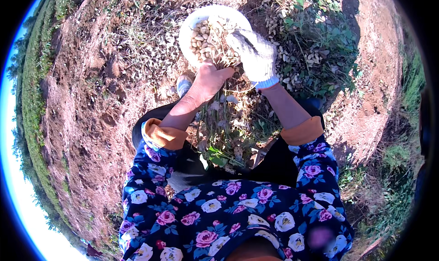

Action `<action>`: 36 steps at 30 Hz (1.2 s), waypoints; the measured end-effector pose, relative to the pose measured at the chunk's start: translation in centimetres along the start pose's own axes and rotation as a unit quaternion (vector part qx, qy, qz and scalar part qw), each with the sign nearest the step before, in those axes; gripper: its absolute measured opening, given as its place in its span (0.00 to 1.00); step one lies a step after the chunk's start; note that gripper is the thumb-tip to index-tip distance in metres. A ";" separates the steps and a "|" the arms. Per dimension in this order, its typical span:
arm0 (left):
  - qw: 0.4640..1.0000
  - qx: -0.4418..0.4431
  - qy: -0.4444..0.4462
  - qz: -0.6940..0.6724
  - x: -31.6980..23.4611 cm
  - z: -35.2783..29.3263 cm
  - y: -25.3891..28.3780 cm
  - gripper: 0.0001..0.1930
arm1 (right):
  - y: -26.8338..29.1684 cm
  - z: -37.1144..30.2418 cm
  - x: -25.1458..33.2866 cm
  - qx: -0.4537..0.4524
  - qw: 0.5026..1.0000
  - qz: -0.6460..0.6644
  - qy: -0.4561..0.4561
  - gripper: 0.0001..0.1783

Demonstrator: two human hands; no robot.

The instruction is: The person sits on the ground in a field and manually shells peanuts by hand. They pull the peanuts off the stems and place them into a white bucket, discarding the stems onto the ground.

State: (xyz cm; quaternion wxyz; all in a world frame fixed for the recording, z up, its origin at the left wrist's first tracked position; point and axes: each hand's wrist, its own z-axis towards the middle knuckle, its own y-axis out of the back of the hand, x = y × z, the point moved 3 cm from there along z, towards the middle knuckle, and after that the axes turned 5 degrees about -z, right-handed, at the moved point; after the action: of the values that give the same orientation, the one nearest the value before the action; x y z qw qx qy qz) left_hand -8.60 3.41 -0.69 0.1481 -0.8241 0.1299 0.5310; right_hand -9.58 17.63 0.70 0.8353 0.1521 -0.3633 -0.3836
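Observation:
A white bucket [186, 28] stands on the soil ahead of me, partly filled with peanuts in their shells [201, 39]. My bare left hand [211, 80] is closed around the stems of a peanut plant [224, 106] at the bucket's near rim. Its roots and some pods reach over the bucket, while stalks and leaves hang down between my knees. My right hand [254, 53], in a white knitted glove, lies against the root end over the bucket's right side. The glove's fingers bend around the roots and pods; their tips are partly hidden.
A heap of pulled peanut plants [320, 50] with pods lies right of the bucket. Dry leaf litter [151, 46] covers the ground to the left. My shoe [184, 85] is just below the bucket. A green crop row [34, 101] runs along the far left.

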 end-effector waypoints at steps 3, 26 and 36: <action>0.998 -0.032 -0.050 0.032 -0.4 -0.4 -0.3 0.13 | -1.1 -0.7 -1.7 0.011 0.946 0.211 -0.247 0.11; 0.899 -0.147 -0.047 0.410 1.0 -0.2 1.8 0.19 | 0.7 0.8 0.3 0.255 0.964 0.001 0.072 0.17; 0.959 -0.087 -0.073 0.259 2.2 0.5 2.3 0.17 | 0.2 0.3 1.7 0.241 0.918 0.292 -0.118 0.08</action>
State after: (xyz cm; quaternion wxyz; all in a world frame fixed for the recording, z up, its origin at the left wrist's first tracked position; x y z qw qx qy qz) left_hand -8.92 1.36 -3.16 -0.0572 -0.7311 0.2809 0.6191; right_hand -9.00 16.48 1.85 0.7993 0.1896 -0.5690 -0.0382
